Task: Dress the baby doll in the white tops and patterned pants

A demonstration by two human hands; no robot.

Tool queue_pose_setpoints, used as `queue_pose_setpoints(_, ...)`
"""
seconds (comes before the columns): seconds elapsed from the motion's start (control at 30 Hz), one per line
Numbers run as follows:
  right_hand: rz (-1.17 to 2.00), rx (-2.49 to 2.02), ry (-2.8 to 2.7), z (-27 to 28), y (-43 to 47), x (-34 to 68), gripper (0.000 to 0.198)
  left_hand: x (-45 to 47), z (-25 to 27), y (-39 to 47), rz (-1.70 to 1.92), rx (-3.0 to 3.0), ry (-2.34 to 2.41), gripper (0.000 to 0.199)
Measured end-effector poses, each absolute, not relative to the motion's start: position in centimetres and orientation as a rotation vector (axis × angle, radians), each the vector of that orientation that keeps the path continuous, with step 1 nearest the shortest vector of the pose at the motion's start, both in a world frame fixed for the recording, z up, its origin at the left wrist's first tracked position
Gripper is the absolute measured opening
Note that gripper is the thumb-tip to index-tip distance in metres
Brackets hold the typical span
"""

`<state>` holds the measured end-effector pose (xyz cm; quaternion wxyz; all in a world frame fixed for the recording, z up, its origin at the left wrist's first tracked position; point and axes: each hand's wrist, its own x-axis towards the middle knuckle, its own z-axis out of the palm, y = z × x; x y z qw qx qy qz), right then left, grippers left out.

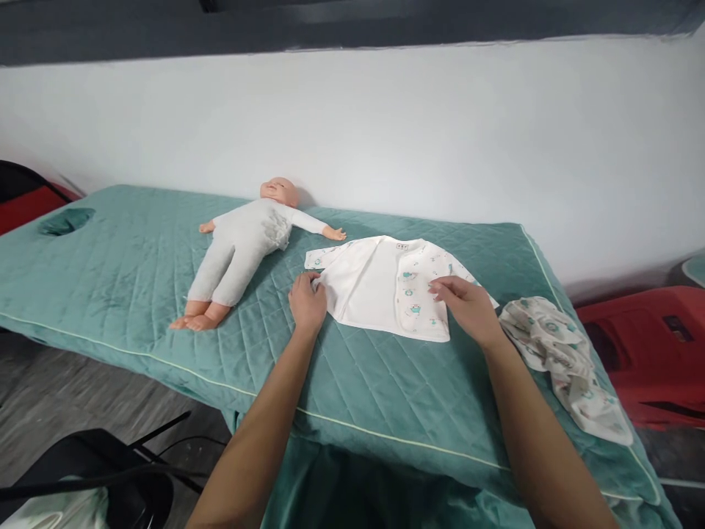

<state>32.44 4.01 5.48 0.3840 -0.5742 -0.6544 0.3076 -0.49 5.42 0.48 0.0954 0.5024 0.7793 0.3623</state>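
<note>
Forearms [258, 433] reach across the bed [380, 389] to a shirt [374, 286] lying flat; right hand [461, 301] loosely open, left hand [308, 301] unclear to me. I'm likely spreading it; next calls for gentle smoothing.

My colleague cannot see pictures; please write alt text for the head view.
The left hand and right hand are at opposite sides of a white shirt on a green bed; a doll lies left, a crumpled cloth right.
</note>
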Motion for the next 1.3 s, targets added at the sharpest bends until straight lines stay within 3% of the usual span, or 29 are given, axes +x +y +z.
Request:
queue_pose_setpoints(0.13,0.193,-1.746,-1.712,3.0,5.1,36.3,0.042,-0.7,0.1,5.4,1.092,1.515,2.280,0.025)
queue_pose_setpoints(0.23,0.070,-1.991,-1.831,1.7,5.4,38.3,0.062,-0.8,-0.1,5.4,1.101,1.531,2.262,0.024)
queue_pose_setpoints(0.4,-0.015,-2.005,-1.800,2.1,5.8,39.2,0.038,-1.0,-0.4,5.5,1.124,1.561,2.246,0.024)
queue_pose_setpoints(0.53,-0.303,-1.896,-1.508,2.6,6.8,40.7,0.046,-1.1,-0.6,5.6,1.148,1.592,2.230,0.022)
queue_pose_setpoints(0.63,-0.188,-1.902,-1.309,2.1,7.2,41.9,0.057,-1.1,-0.6,5.6,1.154,1.589,2.227,0.022)
queue_pose_setpoints(0.77,-0.002,-2.020,-1.164,1.6,7.0,42.1,0.049,-1.1,-0.7,5.6,1.159,1.584,2.219,0.023)
queue_pose_setpoints(1.0,-0.063,-2.196,-1.668,1.3,6.2,40.1,0.045,-1.4,-1.0,5.7,1.199,1.599,2.177,0.022)
queue_pose_setpoints(1.1,-0.075,-2.263,-1.614,1.4,6.3,40.0,0.042,-1.4,-1.0,5.6,1.288,1.643,2.157,0.023)
queue_pose_setpoints(1.3,-0.006,-1.659,-1.706,1.4,6.8,36.3,0.036,2.0,0.4,2.9,1.462,2.165,2.048,0.024)
